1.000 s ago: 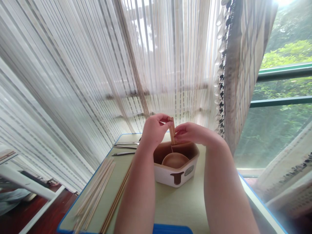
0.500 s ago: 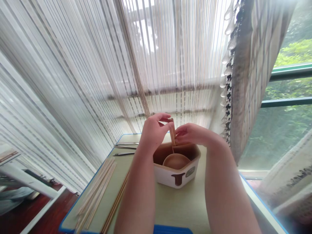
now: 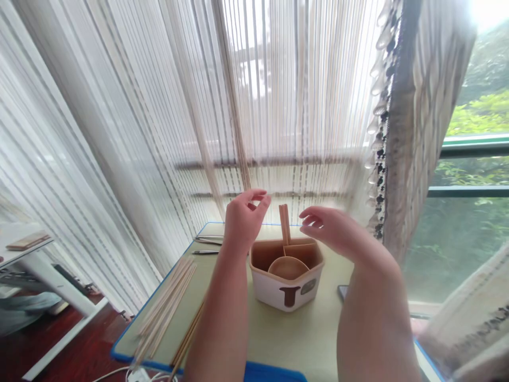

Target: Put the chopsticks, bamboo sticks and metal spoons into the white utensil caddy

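Head view looks down past two bare forearms at a pale green counter (image 3: 290,334) with a blue edge, set against a sheer striped curtain (image 3: 159,106) that fills the upper part of the frame. At the centre stands a white utensil holder (image 3: 287,273) with brown inner compartments and a rounded front well. A pair of brown chopsticks (image 3: 283,224) stands nearly upright in the rear compartment, their tops rising above the rim. Neither of the hands touches them. The left hand (image 3: 242,223), just left of the chopsticks, is released, with fingers loosely curled and thumb and forefinger parted. The right hand (image 3: 338,233), just right of them, is likewise released, palm down with fingers spread toward the sticks. Both hover above the holder, the chopsticks between them.

At the lower left of the frame a loose bundle of pale bamboo skewers (image 3: 165,310) lies along the counter's edge, and beside it, nearer the left forearm, lie darker chopsticks on the counter (image 3: 186,339). Behind the left hand, near the far corner, lie metal utensils (image 3: 207,243); which kind I cannot tell. A dark flat object (image 3: 342,292) peeks out by the right forearm. On the right of the frame a heavier beaded drape (image 3: 413,132) hangs beside a window (image 3: 469,212) showing green foliage.
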Tool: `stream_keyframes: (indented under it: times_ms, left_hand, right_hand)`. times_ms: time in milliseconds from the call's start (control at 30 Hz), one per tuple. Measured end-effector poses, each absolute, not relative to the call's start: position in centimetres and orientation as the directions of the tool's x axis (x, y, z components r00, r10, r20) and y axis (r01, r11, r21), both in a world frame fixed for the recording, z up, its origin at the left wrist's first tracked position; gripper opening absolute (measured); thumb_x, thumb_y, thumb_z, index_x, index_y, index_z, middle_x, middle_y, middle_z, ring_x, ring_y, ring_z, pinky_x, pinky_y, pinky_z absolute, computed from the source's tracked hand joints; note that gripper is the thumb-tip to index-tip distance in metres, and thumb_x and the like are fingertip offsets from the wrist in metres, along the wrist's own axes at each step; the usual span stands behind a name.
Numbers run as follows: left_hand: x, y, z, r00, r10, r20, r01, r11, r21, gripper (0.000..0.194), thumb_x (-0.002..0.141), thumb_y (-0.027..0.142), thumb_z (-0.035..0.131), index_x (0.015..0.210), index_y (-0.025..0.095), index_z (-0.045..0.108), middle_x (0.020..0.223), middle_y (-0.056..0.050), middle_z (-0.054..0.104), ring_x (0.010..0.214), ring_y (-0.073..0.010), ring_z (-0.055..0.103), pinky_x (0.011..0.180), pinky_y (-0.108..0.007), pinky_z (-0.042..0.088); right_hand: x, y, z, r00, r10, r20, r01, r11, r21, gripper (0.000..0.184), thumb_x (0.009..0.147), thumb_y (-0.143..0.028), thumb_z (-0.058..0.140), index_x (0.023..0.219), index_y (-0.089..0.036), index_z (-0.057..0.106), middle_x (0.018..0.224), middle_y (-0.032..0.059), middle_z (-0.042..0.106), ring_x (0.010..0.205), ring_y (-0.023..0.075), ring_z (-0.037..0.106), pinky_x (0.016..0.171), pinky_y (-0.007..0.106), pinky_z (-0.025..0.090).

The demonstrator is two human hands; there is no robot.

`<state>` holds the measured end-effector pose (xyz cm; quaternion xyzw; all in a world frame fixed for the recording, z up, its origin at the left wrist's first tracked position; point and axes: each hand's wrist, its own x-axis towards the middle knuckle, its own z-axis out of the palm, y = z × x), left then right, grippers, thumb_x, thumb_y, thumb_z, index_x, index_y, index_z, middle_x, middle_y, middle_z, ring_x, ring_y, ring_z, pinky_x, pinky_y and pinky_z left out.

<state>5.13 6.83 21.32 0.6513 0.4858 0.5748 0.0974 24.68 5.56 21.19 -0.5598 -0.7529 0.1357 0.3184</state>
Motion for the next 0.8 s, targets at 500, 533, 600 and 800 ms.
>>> stream_keyframes:
  times_ms: [500,533,600,800]
  left_hand:
    - [-5.0,-6.3,4.6,-0.401,0.777,0.485,0.902,0.244,0.356,0.034,0.083,0.035,0.053,0.113,0.021,0.059,0.103,-0.009,0.062,0.101,-0.0238,0.052,0.088,-0.038,0.041]
    - [-5.3,-6.8,4.4,-0.403,0.815,0.417,0.904,0.284,0.318,0.029,0.081,0.037,0.055,0.104,0.021,0.063,0.099,-0.009,0.062,0.1,-0.0247,0.052,0.086,-0.038,0.042]
    - [-5.9,-7.3,4.1,-0.395,0.871,0.292,0.911,0.33,0.248,0.026,0.081,0.037,0.055,0.097,0.019,0.065,0.099,-0.01,0.062,0.101,-0.0259,0.052,0.084,-0.038,0.042]
    - [-6.3,-7.3,3.1,-0.374,0.91,0.179,0.917,0.334,0.219,0.024,0.086,0.029,0.047,0.099,0.018,0.064,0.098,-0.012,0.061,0.096,-0.023,0.055,0.079,-0.034,0.045]
  right_hand:
    - [12.7,-2.9,9.1,-0.338,0.865,0.37,0.401,0.488,-0.775,0.029,0.078,-0.037,0.054,0.102,-0.02,0.058,0.093,0.007,0.067,0.073,0.0165,0.062,0.065,0.03,0.051]
    - [12.1,-2.9,7.4,-0.345,0.876,0.337,0.41,0.463,-0.786,0.029,0.077,-0.037,0.054,0.1,-0.02,0.059,0.092,0.0066,0.067,0.074,0.0167,0.062,0.066,0.03,0.05]
    - [11.4,-3.0,4.2,-0.33,0.894,0.304,0.387,0.422,-0.82,0.029,0.075,-0.037,0.054,0.098,-0.02,0.06,0.092,0.006,0.067,0.074,0.0167,0.061,0.068,0.031,0.05]
    - [11.6,-3.7,0.1,-0.272,0.944,0.187,0.213,0.249,-0.945,0.038,0.073,-0.037,0.053,0.107,-0.019,0.056,0.091,0.0054,0.064,0.072,0.0164,0.06,0.062,0.029,0.049]
